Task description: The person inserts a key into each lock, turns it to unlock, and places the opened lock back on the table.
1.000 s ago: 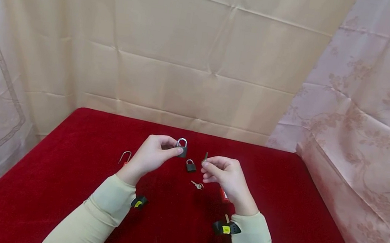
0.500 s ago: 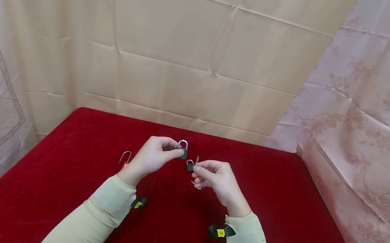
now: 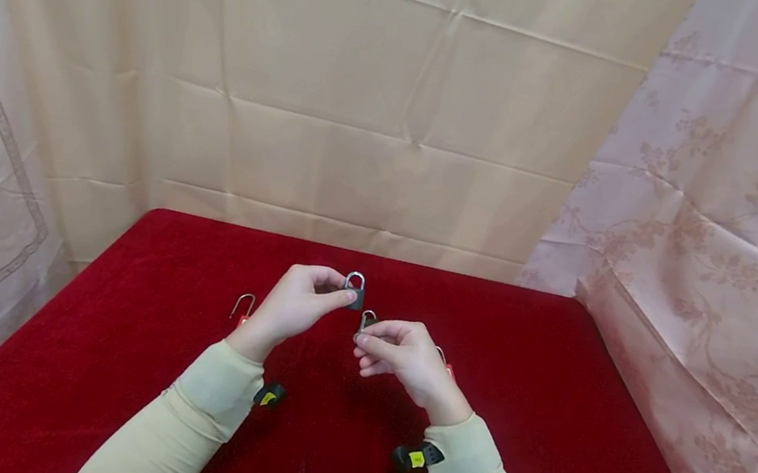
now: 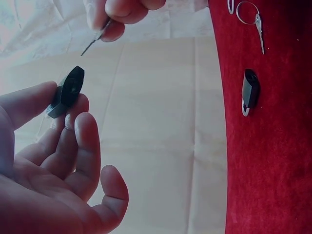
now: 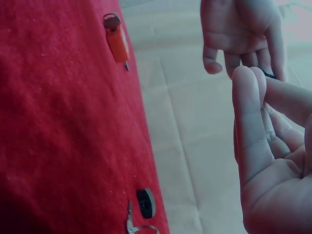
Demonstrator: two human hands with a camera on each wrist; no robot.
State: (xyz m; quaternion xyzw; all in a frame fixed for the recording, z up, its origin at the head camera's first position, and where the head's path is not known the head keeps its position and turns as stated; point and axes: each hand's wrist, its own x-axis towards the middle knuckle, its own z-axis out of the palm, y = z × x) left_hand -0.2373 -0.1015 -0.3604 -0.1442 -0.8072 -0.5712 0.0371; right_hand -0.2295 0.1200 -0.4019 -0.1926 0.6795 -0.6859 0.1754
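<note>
My left hand pinches a small black padlock above the table, its silver shackle pointing up. In the left wrist view the padlock's underside faces the other hand. Between thumb and fingers my right hand pinches a thin metal key. The key's tip points toward the padlock's underside, with a small gap between them. A second black padlock lies on the red cloth, partly behind the right hand in the head view. Near it lies another key on a ring.
A red padlock with a tall shackle lies beside the left wrist. Another red padlock sits beyond the right hand, partly hidden by it in the head view. Red velvet cloth covers the table, with beige curtain behind.
My right hand has moved left and slightly toward me with the key, coming closer to the held padlock. It now hides the ringed key in the head view. The left hand stays nearly still.
</note>
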